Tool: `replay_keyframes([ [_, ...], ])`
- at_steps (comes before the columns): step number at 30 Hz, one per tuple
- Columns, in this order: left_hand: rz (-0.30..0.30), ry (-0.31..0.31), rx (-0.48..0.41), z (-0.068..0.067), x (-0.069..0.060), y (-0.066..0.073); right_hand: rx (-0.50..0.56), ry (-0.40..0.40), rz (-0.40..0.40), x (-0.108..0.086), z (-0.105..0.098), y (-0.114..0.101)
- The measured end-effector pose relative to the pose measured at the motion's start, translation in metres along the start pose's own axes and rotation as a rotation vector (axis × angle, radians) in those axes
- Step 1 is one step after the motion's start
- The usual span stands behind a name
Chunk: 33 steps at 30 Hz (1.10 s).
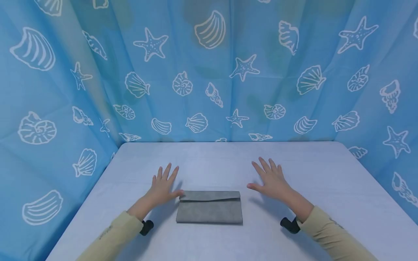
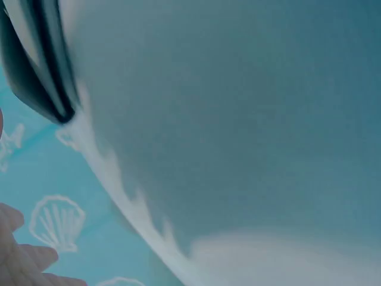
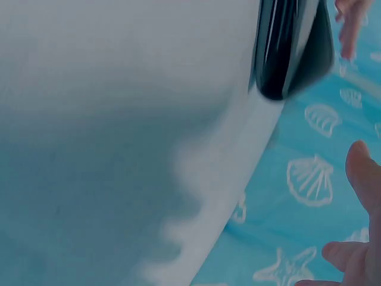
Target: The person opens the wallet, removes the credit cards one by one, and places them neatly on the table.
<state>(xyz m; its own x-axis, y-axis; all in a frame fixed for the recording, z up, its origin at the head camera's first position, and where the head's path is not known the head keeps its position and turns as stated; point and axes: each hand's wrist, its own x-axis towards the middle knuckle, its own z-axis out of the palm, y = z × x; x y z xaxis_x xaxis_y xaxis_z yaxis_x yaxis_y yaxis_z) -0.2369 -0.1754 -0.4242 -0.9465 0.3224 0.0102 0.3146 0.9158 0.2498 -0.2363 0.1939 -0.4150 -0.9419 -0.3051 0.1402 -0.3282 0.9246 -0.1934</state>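
Observation:
A flat grey case (image 1: 209, 211) with a folded-over flap lies on the white table (image 1: 209, 163), its long side running left to right. My left hand (image 1: 162, 190) is at the case's left, fingers spread, its thumb overlapping the upper left corner in the head view; whether it touches cannot be told. Off to the right, apart from the case, my right hand (image 1: 272, 183) hovers with spread fingers and holds nothing. Both wrist views catch the case end-on, dark at the upper left (image 2: 44, 59) and at the top right (image 3: 297, 47).
A blue curtain (image 1: 209, 90) printed with white shells and starfish hangs behind the table and along both sides. Each wrist carries a small black device, one by the left cuff (image 1: 147, 227) and one by the right cuff (image 1: 290, 225). Hand shadows fall on the tabletop.

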Motion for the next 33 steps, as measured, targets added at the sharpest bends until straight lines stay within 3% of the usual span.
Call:
replay_keyframes([
  [3,0.082,0.03,0.003,0.0,-0.005,0.007,-0.003,0.004,-0.056,-0.001,0.0,-0.012],
  [9,0.188,0.05,0.022,-0.003,-0.016,0.022,0.021,-0.003,-0.175,0.003,-0.002,-0.031],
  [14,0.312,-0.016,0.048,-0.003,-0.026,0.033,0.042,-0.048,-0.262,0.007,0.0,-0.043],
  [20,0.443,-0.097,0.098,-0.003,-0.037,0.044,0.114,-0.168,-0.259,0.008,0.006,-0.055],
  [26,0.463,-0.166,0.105,-0.002,-0.047,0.048,0.098,-0.252,-0.272,0.01,0.012,-0.069],
  [33,0.4,-0.265,0.129,-0.001,-0.056,0.049,0.029,-0.27,-0.316,0.013,0.02,-0.081],
])
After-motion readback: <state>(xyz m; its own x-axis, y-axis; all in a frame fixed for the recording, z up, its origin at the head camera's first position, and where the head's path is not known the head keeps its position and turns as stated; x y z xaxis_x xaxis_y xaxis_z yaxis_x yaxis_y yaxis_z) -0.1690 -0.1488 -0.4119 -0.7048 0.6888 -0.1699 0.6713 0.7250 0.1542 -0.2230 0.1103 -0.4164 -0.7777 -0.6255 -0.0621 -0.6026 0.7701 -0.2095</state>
